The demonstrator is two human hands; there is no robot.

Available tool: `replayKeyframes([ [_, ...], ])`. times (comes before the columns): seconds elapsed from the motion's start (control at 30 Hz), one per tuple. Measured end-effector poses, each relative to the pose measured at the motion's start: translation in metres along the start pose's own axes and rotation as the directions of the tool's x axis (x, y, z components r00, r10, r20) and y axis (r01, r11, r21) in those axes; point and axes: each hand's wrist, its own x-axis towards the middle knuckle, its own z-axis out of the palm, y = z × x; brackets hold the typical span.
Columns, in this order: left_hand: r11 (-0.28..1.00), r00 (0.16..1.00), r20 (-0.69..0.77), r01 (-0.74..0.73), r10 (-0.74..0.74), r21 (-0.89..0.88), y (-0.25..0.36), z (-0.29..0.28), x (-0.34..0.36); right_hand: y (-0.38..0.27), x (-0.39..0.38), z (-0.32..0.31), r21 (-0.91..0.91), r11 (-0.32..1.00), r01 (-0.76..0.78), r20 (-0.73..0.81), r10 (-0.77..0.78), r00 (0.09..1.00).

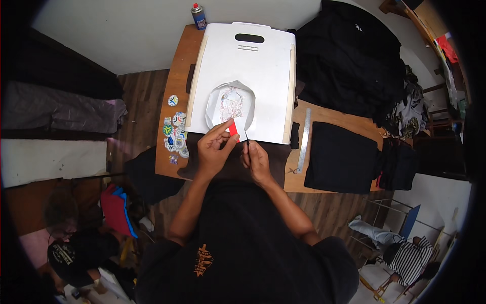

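My left hand (215, 149) pinches a small flat red piece (233, 128) with a white edge between thumb and fingers. Close beside it, my right hand (257, 161) is closed on a slim dark-handled tool (247, 144) with a thin pale tip; its exact kind is too small to make out. Both hands are over the near edge of a large white board (273, 76). Just beyond them on the board sits a shallow round white paper tray (208, 107) with many small scraps (234, 104) in it.
Several round colourful patches (174, 133) lie at the table's left. A spray can (198, 16) stands at the back. To the right are a metal ruler (305, 139), folded black cloth (339, 157) and a black garment heap (349, 55). Other people (412, 259) are lower down on both sides.
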Motion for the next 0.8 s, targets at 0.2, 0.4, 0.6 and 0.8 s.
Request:
replayKeyframes([
  [0.2, 1.000, 1.000, 0.005, 0.000, 0.000, -0.005, -0.0014, 0.0015, -0.0010, -0.0033, -0.0016, -0.0012, 0.047, 0.999, -0.019, 0.000, 0.019, 1.000],
  [0.4, 1.000, 1.000, 0.020, -0.012, 0.012, 0.001, -0.0016, 0.0051, -0.0011, -0.0040, -0.0006, -0.0052, 0.011, 1.000, 0.007, -0.005, -0.006, 1.000],
  [0.6, 1.000, 0.999, 0.038, 0.000, 0.000, 0.000, -0.0022, 0.0061, -0.0019, -0.0033, 0.0003, -0.0081, 0.014, 1.000, 0.007, -0.011, -0.007, 1.000],
  [0.8, 1.000, 1.000, 0.022, 0.004, -0.004, -0.022, -0.0046, 0.0077, -0.0017, -0.0056, 0.0016, -0.0058, 0.004, 1.000, -0.001, -0.031, 0.002, 1.000],
])
